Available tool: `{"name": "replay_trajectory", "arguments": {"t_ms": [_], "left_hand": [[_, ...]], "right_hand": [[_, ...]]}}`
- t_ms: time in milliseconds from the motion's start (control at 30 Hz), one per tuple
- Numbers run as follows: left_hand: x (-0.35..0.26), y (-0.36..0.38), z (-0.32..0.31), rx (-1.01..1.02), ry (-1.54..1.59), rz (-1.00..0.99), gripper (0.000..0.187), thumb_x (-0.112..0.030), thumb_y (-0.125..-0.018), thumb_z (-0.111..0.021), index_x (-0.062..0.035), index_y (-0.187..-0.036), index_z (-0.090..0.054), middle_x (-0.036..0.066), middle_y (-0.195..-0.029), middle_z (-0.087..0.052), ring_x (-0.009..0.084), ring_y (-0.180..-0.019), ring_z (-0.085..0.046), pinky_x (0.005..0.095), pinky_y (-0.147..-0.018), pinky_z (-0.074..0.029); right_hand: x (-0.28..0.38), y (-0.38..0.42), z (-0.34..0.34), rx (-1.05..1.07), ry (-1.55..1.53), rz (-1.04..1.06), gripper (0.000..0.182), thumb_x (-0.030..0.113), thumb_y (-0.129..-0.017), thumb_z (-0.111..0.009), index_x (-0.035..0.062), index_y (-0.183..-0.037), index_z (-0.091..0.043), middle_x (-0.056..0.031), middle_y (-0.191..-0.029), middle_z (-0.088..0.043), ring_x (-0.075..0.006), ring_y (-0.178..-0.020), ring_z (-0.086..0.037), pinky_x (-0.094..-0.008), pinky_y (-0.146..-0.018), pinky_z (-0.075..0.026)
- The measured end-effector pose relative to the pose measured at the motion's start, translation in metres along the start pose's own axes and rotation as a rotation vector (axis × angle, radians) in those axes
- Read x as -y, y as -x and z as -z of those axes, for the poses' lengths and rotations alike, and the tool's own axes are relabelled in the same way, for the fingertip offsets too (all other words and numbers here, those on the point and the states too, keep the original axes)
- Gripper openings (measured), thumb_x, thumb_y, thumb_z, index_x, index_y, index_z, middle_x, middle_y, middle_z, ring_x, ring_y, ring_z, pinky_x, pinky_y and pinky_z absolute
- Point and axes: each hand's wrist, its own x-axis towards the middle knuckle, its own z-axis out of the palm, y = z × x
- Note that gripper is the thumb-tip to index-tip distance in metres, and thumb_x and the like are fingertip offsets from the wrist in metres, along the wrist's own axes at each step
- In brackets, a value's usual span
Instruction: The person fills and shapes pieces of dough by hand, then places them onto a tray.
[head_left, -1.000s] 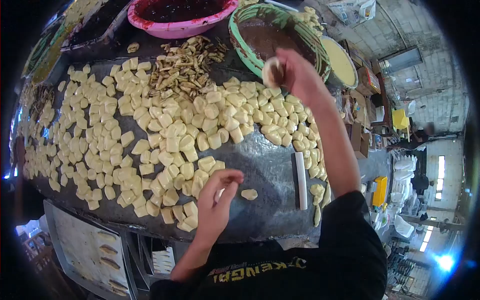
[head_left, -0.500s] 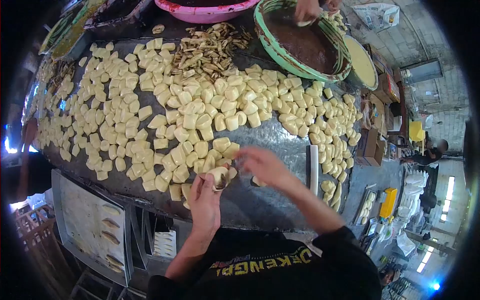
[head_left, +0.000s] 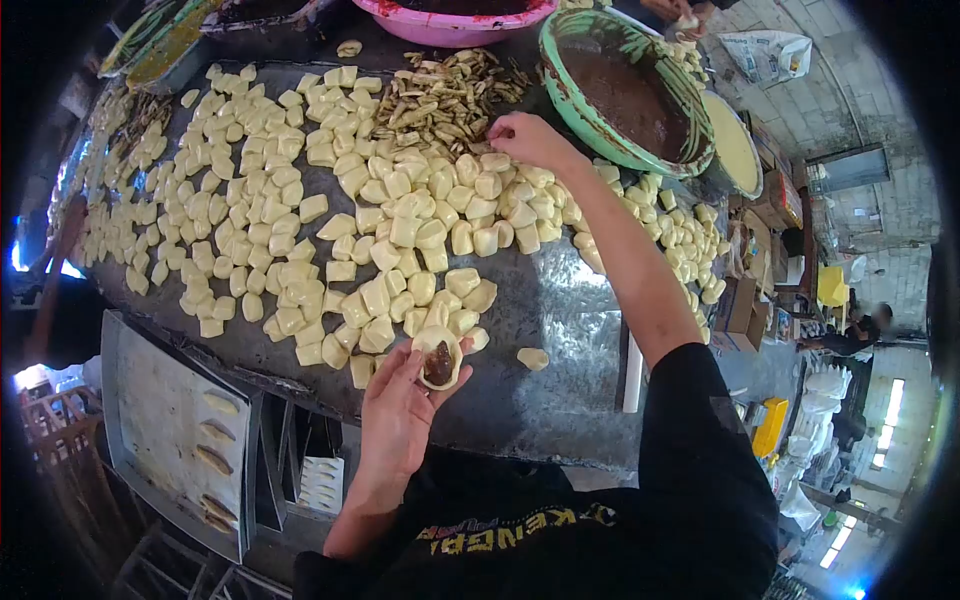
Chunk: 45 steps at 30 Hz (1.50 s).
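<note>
My left hand (head_left: 400,405) holds a flattened dough piece (head_left: 438,357) with dark brown filling on it, near the table's front edge. My right hand (head_left: 522,138) reaches far across the table, its fingers pressed together at the right edge of a pile of brown strips (head_left: 450,98); whether they grip one is hidden. Many pale dough pieces (head_left: 410,215) cover the metal table (head_left: 500,400) around and below that pile. One loose dough piece (head_left: 532,358) lies to the right of my left hand.
Behind the pile stand a green basin (head_left: 690,150) of brown paste and a pink basin (head_left: 450,32). A white roller (head_left: 633,375) lies at the right. A tray (head_left: 160,420) is at the lower left. Another person's hands (head_left: 685,18) show at the top.
My right hand has moved from beside my left hand up to the brown strips. The dough in my left hand now faces up, its filling in view. The other person's hands have moved away from the green basin.
</note>
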Motion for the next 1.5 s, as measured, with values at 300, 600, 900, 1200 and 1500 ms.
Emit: {"name": "replay_trajectory", "arguments": {"t_ms": [300, 600, 900, 1200, 1500], "left_hand": [[0.015, -0.008, 0.026, -0.141, -0.237, -0.09, 0.026, -0.009, -0.104, -0.047, 0.0082, -0.122, -0.053, 0.019, -0.123, -0.061, 0.0306, -0.115, -0.063, 0.0454, -0.101, -0.05], [0.031, -0.005, -0.008, -0.075, -0.17, 0.023, 0.028, -0.016, -0.102, -0.053, 0.0044, -0.121, -0.058, 0.011, -0.113, -0.066, 0.0189, -0.102, -0.066, 0.0341, -0.092, -0.052], [0.097, 0.034, -0.048, 0.027, -0.317, 0.034, 0.026, -0.02, -0.102, -0.054, -0.0002, -0.116, -0.062, 0.007, -0.11, -0.066, 0.0144, -0.099, -0.063, 0.0312, -0.086, -0.05], [0.188, 0.096, -0.077, 0.121, -0.385, 0.073, 0.025, -0.017, -0.099, -0.058, -0.0001, -0.117, -0.062, 0.007, -0.108, -0.068, 0.0136, -0.097, -0.064, 0.0288, -0.083, -0.049], [0.243, 0.13, -0.084, 0.197, -0.608, 0.063, 0.027, -0.011, -0.099, -0.053, 0.0034, -0.121, -0.058, 0.01, -0.11, -0.067, 0.0174, -0.099, -0.067, 0.0318, -0.089, -0.052]], "right_hand": [[0.021, 0.05, 0.013, -0.222, -0.091, 0.086, 0.02, 0.017, -0.087, -0.069, 0.0006, -0.098, -0.07, -0.0121, -0.092, -0.072, -0.0234, -0.085, -0.069, -0.0325, -0.077, -0.053], [0.153, 0.259, -0.008, -0.209, -0.357, 0.23, 0.025, 0.005, -0.082, -0.072, 0.0041, -0.106, -0.066, -0.0117, -0.099, -0.068, -0.024, -0.085, -0.067, -0.0341, -0.076, -0.055], [0.117, 0.378, -0.012, -0.418, 0.06, 0.632, 0.042, 0.011, -0.065, -0.076, 0.0058, -0.106, -0.069, -0.0049, -0.11, -0.064, -0.0255, -0.094, -0.06, -0.0368, -0.076, -0.05], [0.076, 0.481, -0.02, -0.647, 0.284, 0.871, 0.031, 0.017, -0.066, -0.071, 0.0092, -0.096, -0.073, -0.0004, -0.098, -0.061, -0.0182, -0.088, -0.058, -0.0322, -0.073, -0.047], [0.076, 0.548, -0.009, -0.658, -0.066, 0.607, 0.023, 0.007, -0.071, -0.075, 0.006, -0.092, -0.067, -0.0048, -0.093, -0.059, -0.0221, -0.088, -0.059, -0.0345, -0.074, -0.05]]}}
